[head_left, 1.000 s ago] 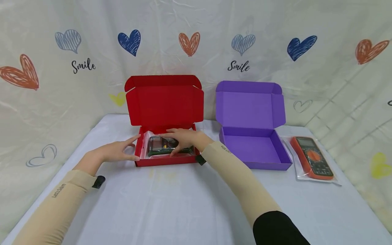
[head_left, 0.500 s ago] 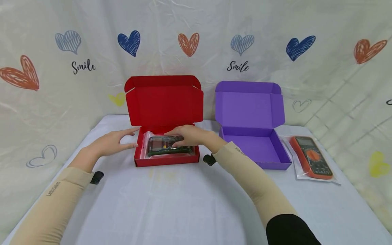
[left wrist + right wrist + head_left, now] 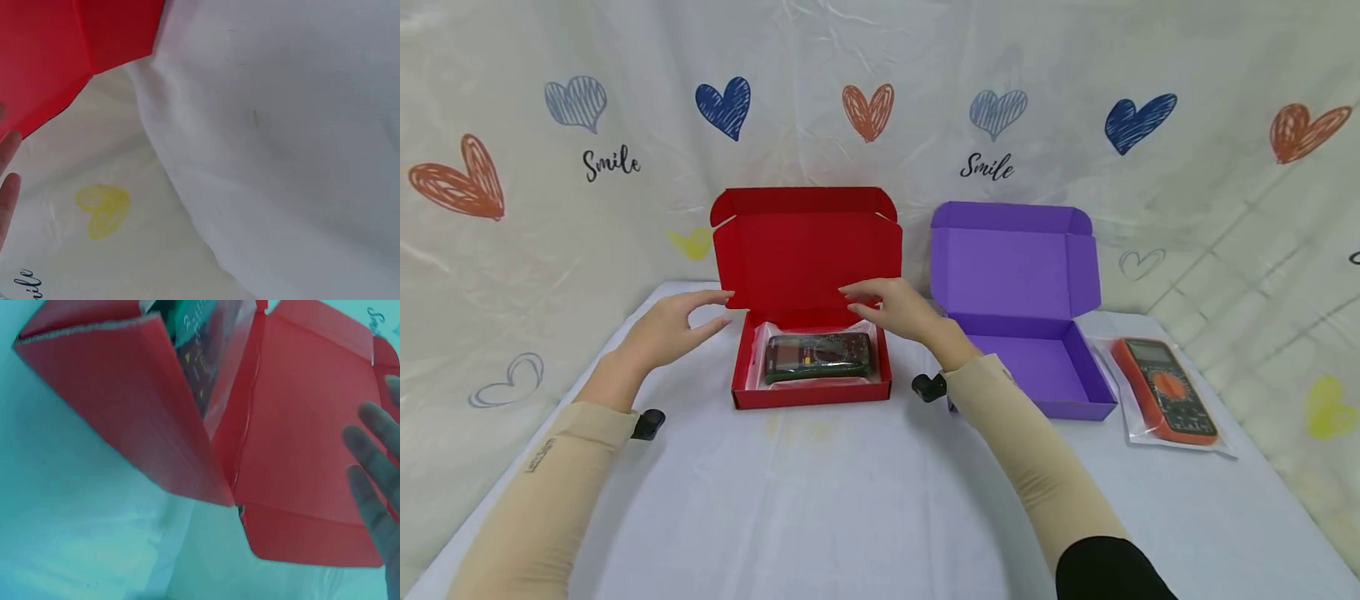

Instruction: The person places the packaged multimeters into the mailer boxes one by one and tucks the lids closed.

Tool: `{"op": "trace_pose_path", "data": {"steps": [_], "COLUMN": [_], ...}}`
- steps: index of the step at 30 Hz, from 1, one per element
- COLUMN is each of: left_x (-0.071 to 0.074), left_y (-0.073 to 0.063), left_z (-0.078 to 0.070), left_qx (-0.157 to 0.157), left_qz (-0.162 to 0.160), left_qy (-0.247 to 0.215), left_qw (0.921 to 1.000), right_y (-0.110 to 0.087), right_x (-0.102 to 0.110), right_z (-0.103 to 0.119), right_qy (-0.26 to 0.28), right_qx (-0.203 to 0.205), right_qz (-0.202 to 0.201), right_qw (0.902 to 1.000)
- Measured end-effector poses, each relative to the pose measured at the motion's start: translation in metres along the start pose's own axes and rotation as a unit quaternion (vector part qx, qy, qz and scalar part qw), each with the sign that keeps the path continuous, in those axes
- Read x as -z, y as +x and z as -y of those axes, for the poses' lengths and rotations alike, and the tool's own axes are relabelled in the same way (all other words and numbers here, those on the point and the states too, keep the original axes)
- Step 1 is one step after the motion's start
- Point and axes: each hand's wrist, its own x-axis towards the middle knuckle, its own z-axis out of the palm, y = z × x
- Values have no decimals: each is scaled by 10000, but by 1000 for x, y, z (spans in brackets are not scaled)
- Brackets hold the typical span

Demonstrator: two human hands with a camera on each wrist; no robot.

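I see both hands raised and holding nothing at the open red cardboard box [image 3: 812, 400], left of centre in the head frame. The left hand [image 3: 662, 329] has thumb and fingers apart near the left edge of the lid [image 3: 808, 258]; the right hand [image 3: 901, 310] is loosely bent before its right side. Contact I cannot tell. A dark-green multimeter [image 3: 817, 357] in clear plastic lies flat inside, lengthwise, presumably to fit the low walls. My right wrist view separates the fingers [image 3: 369, 455]; the left shows only fingertips. Only the head view has the purple cardboard box [image 3: 1063, 410] and orange-and-black multimeter [image 3: 1167, 387] at right.
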Motion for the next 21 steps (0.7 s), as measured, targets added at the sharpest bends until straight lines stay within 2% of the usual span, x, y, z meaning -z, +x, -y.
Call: {"op": "trace_pose_path", "data": {"steps": [4,8,15,21], "left_x": [3,6,5,4], "left_y": [6,12,22,35], "left_z": [0,-3,-3,1], "left_qx": [-200,-190,101,463], "left_qz": [-757,-1261,-1830,-2400], "left_qy": [-153,-329,-758,-1116], "left_qw": [9968,9913,9801,9632], "right_y": [-2,-1,4,11], "right_x": [3,4,9,17], "right_z": [-6,-14,-27,-35], "right_qy": [-73,-115,-44,294], "right_qx": [266,482,783,515], "right_qz": [-835,-1713,-2869,-3663], "right_qw": [9961,9840,9547,9286]}}
